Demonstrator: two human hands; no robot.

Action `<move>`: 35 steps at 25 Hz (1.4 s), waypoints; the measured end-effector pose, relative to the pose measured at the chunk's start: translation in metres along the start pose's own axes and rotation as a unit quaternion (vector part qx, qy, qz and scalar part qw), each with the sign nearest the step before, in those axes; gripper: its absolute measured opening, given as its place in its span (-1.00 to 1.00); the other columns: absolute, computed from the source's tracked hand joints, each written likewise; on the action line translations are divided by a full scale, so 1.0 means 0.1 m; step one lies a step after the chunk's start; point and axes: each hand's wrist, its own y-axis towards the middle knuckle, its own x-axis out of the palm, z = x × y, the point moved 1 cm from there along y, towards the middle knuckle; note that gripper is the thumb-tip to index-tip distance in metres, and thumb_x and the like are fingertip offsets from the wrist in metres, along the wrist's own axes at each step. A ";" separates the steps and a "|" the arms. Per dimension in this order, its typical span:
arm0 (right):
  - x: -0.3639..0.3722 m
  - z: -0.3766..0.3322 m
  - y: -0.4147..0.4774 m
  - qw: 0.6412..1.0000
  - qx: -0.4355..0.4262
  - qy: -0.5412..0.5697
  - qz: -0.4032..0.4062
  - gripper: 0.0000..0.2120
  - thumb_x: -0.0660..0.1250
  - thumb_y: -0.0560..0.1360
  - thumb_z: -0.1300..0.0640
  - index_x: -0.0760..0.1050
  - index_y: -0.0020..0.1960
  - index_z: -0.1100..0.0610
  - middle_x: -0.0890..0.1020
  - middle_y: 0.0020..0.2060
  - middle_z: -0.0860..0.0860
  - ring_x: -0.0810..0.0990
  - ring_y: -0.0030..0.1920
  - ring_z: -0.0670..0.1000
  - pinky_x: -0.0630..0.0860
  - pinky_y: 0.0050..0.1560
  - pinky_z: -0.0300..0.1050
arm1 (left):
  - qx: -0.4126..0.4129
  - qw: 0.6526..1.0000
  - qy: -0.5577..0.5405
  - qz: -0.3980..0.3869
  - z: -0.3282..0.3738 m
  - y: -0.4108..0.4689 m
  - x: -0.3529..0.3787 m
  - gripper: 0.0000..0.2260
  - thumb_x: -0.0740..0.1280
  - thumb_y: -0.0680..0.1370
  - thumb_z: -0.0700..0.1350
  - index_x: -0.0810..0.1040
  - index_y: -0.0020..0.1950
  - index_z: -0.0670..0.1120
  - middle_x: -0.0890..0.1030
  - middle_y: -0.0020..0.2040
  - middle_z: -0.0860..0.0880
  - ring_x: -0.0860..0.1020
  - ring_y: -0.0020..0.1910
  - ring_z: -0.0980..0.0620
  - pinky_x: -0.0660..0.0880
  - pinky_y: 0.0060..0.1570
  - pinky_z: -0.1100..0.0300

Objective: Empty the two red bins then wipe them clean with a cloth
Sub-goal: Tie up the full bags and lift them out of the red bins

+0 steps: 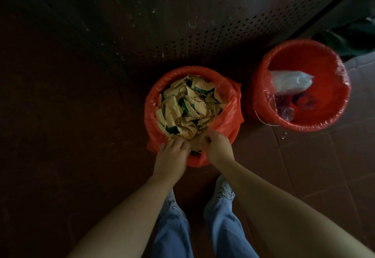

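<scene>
Where a perforated wall [203,34] backs both and floor [60,146] lies open leftward, left hand [172,155] and right hand [218,146] curl, pinching the liner [231,115] at the paper-filled bin's [152,105] near rim; second bin [304,125] stands rightward

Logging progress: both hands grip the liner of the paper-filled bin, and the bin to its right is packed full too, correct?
No: the head view shows the right bin mostly empty, holding a clear plastic bag and apparent bottles. The left hand and right hand do grip the liner of the paper-filled bin.
</scene>
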 end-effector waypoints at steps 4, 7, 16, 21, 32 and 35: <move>-0.07 0.06 -0.01 0.999 0.007 -0.028 -0.034 -0.83 0.24 0.64 0.08 0.61 0.01 0.04 0.66 -0.18 -0.07 0.64 -0.21 -0.03 0.57 -0.24 -0.08 | -0.010 1.000 0.005 0.020 -0.12 0.04 -0.15 -0.78 0.23 0.63 -0.02 0.58 0.20 -0.04 0.56 0.15 0.02 0.49 0.16 -0.06 0.48 0.07 0.00; -0.31 0.06 0.07 0.995 0.014 -0.007 0.102 -0.80 0.27 0.64 -0.02 0.60 0.15 0.03 0.59 -0.06 -0.08 0.61 -0.07 -0.01 0.44 -0.22 -0.18 | -0.047 0.998 0.009 0.042 -0.21 0.06 -0.22 -0.75 0.25 0.62 -0.02 0.55 0.26 -0.03 0.52 0.19 0.01 0.48 0.17 -0.07 0.48 0.07 0.00; -0.69 0.06 0.70 0.972 0.171 0.036 0.155 -0.69 0.32 0.58 0.11 0.57 0.29 0.17 0.63 0.18 0.19 0.60 0.15 0.21 0.54 0.09 0.00 | -0.221 0.973 -0.039 0.044 -0.51 0.11 -0.24 -0.67 0.19 0.64 0.02 0.41 0.39 0.00 0.39 0.36 0.02 0.40 0.30 -0.08 0.49 0.16 -0.05; -0.36 -0.48 0.62 0.990 -0.018 0.022 0.136 -0.79 0.27 0.61 0.19 0.65 0.15 0.15 0.65 -0.02 0.02 0.60 -0.11 0.00 0.50 -0.11 -0.32 | -0.386 0.898 -0.204 0.055 -0.62 0.11 -0.19 -0.66 0.23 0.65 -0.01 0.41 0.40 -0.07 0.43 0.33 -0.08 0.44 0.27 -0.10 0.50 0.15 0.02; 0.22 -0.59 0.25 0.988 -0.136 -0.053 0.045 -0.78 0.27 0.64 0.17 0.61 0.21 0.20 0.60 0.11 0.07 0.59 0.05 0.05 0.51 0.01 -0.12 | -0.458 0.825 -0.313 0.111 -0.76 0.23 -0.12 -0.87 0.27 0.64 -0.17 0.62 0.04 -0.08 0.62 -0.05 -0.02 0.54 -0.19 0.13 0.28 -0.35 0.44; 0.09 -0.51 0.19 0.991 -0.116 -0.032 0.059 -0.74 0.29 0.63 0.18 0.59 0.27 0.21 0.61 0.15 0.09 0.58 0.15 0.07 0.47 0.13 -0.17 | -0.375 0.873 -0.283 0.130 -0.55 0.32 -0.25 -0.86 0.26 0.64 -0.17 0.62 0.00 -0.06 0.58 -0.06 0.03 0.55 -0.10 0.10 0.31 -0.24 0.42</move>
